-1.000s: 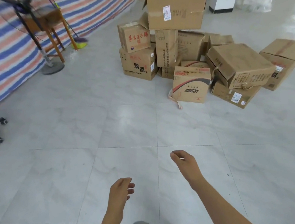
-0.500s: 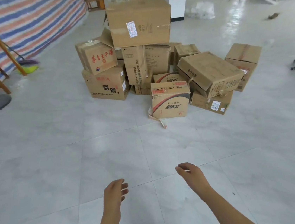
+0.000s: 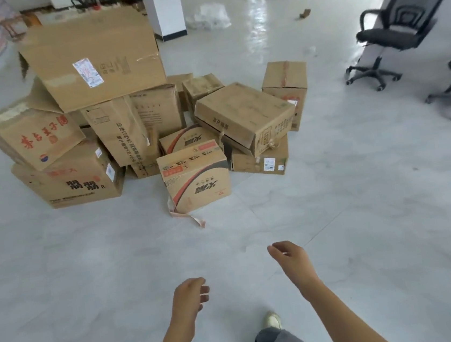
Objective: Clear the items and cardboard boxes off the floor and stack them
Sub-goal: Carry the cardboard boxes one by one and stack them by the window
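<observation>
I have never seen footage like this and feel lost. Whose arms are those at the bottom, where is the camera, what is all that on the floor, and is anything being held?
There is no machine here. A person wears a wide-angle camera on the head, looking forward and down, so the bare arms are their own. The left hand and right hand hover over the pale tiled floor, fingers loosely curled, holding nothing. Ahead lies a heap of brown cardboard boxes. A large brown box with a white label sits tilted on top, and a small box printed with a red and black swoosh stands nearest. Black office chairs stand on the right.
</observation>
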Demonstrator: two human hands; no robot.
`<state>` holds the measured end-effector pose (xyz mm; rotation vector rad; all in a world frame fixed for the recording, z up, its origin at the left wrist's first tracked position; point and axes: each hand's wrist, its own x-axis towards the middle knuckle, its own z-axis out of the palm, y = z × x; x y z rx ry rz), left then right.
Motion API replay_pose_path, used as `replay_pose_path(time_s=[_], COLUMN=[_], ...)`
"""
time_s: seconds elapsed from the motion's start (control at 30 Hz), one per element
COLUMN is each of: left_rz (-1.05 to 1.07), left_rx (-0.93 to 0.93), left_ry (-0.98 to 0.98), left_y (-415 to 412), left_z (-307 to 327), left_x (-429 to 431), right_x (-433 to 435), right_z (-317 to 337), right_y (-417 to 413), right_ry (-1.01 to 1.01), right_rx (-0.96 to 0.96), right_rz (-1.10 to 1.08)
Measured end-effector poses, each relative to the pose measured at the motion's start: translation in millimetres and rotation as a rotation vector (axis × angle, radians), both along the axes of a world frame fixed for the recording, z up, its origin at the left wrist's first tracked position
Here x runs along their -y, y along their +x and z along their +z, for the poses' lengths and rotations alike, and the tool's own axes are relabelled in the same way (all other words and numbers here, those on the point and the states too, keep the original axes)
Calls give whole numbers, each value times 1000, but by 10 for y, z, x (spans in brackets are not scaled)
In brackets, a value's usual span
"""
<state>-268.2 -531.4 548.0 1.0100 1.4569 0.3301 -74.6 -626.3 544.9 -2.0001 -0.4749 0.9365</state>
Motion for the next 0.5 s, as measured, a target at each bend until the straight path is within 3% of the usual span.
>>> replay_pose_path(time_s=[0.2, 0.33, 0.5], left_rz=[-55, -167, -3], left_rx=[4, -36, -109], left_ry=[72, 35, -41], left_y=[1070, 1549, 1808], left_z=[184, 117, -44], left_x=[-717, -905, -1602], right_x=[-703, -964, -1488], right_z=[178, -15, -188], right_y=[1034, 1290, 1664], right_ry=[114, 25, -60], right_rx=[-47, -88, -89], right_rz=[-97, -62, -36])
